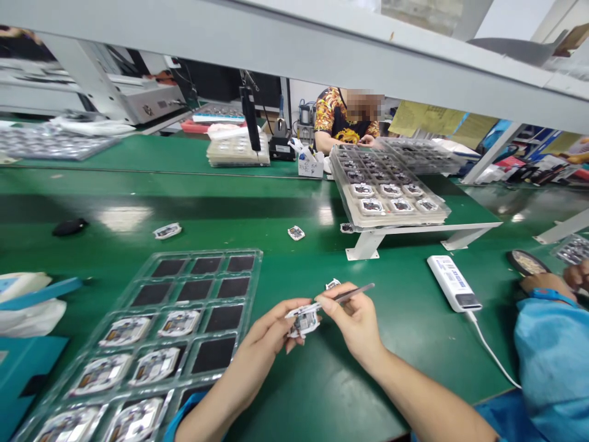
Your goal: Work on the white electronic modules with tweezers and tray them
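My left hand (pixel 271 328) pinches a small white electronic part (pixel 302 320) just above the green table. My right hand (pixel 352 316) grips thin metal tweezers (pixel 353 293), whose tip touches the top of that part. Another small white part (pixel 332 284) lies on the table just beyond my hands. To the left sits a clear plastic tray (pixel 202 258); its near pockets hold similar parts and its far pockets show bare black.
Raised on a white stand (pixel 368 242) at back right are stacked trays of parts. A white power bank (pixel 453 283) with a cable lies at right, beside another person's blue sleeve (pixel 552 356). Loose parts (pixel 167 231) (pixel 296 232) dot the green table (pixel 138 184). A person sits across.
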Tool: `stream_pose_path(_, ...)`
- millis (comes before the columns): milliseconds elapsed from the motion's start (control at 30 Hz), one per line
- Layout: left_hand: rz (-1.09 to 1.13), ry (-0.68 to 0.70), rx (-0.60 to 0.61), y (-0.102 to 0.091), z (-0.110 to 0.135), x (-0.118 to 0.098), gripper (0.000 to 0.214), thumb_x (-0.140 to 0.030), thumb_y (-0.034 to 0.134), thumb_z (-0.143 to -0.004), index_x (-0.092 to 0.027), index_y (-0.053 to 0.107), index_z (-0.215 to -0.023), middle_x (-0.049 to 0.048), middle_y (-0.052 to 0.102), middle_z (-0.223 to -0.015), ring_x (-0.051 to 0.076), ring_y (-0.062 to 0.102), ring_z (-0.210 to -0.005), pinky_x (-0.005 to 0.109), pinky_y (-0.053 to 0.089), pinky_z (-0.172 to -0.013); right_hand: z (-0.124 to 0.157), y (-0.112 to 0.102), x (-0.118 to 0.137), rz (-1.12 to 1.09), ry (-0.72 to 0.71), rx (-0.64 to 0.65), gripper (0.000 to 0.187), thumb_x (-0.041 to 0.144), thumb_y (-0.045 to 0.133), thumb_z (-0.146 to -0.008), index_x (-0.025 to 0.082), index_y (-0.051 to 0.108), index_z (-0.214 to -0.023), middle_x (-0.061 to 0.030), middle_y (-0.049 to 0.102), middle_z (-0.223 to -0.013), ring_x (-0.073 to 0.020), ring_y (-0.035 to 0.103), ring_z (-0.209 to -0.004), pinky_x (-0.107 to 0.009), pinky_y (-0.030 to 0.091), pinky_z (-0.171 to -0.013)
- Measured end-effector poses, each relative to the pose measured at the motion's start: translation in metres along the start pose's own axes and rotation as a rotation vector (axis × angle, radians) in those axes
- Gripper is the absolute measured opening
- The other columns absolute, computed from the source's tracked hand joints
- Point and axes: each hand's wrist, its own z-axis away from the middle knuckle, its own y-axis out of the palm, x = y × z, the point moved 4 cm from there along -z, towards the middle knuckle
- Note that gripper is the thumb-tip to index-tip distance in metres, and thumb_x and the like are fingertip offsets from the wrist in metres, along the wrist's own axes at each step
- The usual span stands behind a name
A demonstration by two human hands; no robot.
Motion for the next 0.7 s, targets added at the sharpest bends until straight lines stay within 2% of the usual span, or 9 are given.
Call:
stream_pose_path(233, 0.054, -0.009, -0.027, 0.0024, 0.0002, -0.0054, 0.037, -0.042, 0.067, -0.079, -0.013, 0.072, -0.102, 0.0051, 0.066, -0.08, 0.017, 0.053, -0.066, 0.028, 0.039, -0.057, 0.0033, -0.0004, -0.0015, -0.007, -0.018, 0.022, 0.008, 0.026, 0.077, -0.078, 0.022, 0.07, -0.08, -0.001, 0.073, -0.074, -0.0176, 0.067, -0.07, -0.031, 0.052, -0.068)
stream_pose_path(500, -0.082, 0.035, -0.014, -0.0019, 0.0001, -0.0007, 0.039, -0.046, 0.062, -0.084, -0.014, 0.07, -0.105, 0.0032, 0.064, -0.075, 0.017, 0.051, -0.065, 0.028, 0.037, -0.058, 0.0046, 0.0063, 0.0041, 0.004, -0.144, 0.135, 0.007, 0.018, 0.073, -0.081, 0.023, 0.069, -0.082, -0.0012, 0.074, -0.082, -0.0189, 0.07, -0.08, -0.033, 0.053, -0.076)
stream_pose_path(700, -0.188, 0.078, 0.002, -0.0009, -0.0022, -0.0002, 0.036, -0.047, 0.06, -0.086, -0.017, 0.071, -0.102, 0.0004, 0.062, -0.07, 0.016, 0.05, -0.062, 0.027, 0.037, -0.057, 0.0011, 0.0029, 0.0028, 0.08, -0.101, 0.132, 0.006, 0.023, 0.071, -0.082, 0.022, 0.067, -0.079, -0.0011, 0.07, -0.077, -0.0179, 0.067, -0.075, -0.031, 0.051, -0.072)
